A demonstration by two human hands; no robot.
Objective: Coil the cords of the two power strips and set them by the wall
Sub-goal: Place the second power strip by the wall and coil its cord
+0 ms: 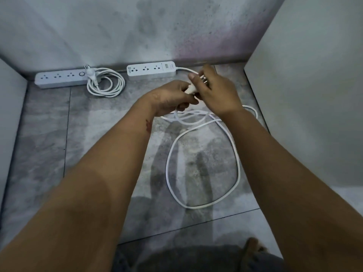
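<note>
White power strips (150, 70), white cords (202, 163); grey mottled floor (47, 138).

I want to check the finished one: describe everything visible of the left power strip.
The left strip is a long white plastic bar with three sockets and a round button at its right end. It lies flat on the floor, lengthwise along the wall. Its white cord sits coiled at that end, the plug resting on the coil, pins toward the wall.

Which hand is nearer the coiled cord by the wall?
Left. The left hand is off to the right of the coiled cord; the right hand is farther right, beyond it.
</note>
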